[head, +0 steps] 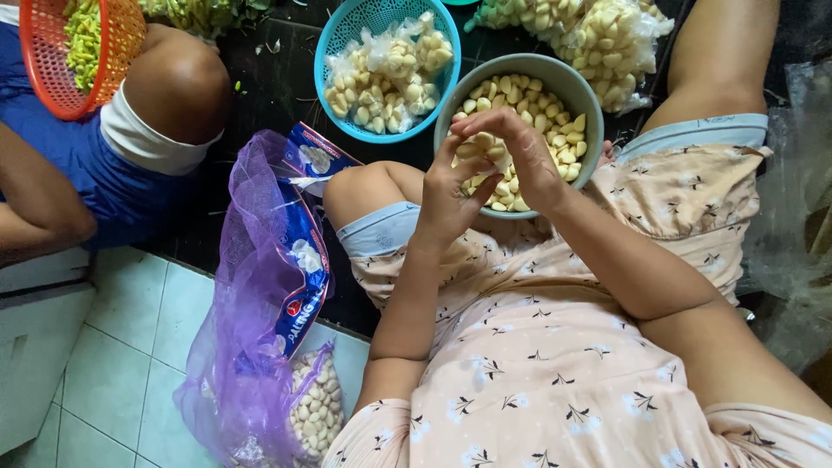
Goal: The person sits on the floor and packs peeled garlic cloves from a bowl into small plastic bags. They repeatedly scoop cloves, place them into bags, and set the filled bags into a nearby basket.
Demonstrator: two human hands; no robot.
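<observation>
My left hand (451, 192) and my right hand (520, 156) meet above a grey-green bowl (589, 100) of peeled garlic cloves that rests between my knees. The fingers of both hands pinch a single garlic clove (485, 149) between them. My right hand arches over from the right, and my left hand comes up from below. I sit on the floor in a peach floral outfit.
A teal basket (334, 52) holds small clear bags of garlic. A larger bag of cloves (607, 39) lies at top right. A purple mesh sack (260, 347) with garlic lies at my left. Another person (130, 147) sits at left with an orange basket (52, 78) of green chillies.
</observation>
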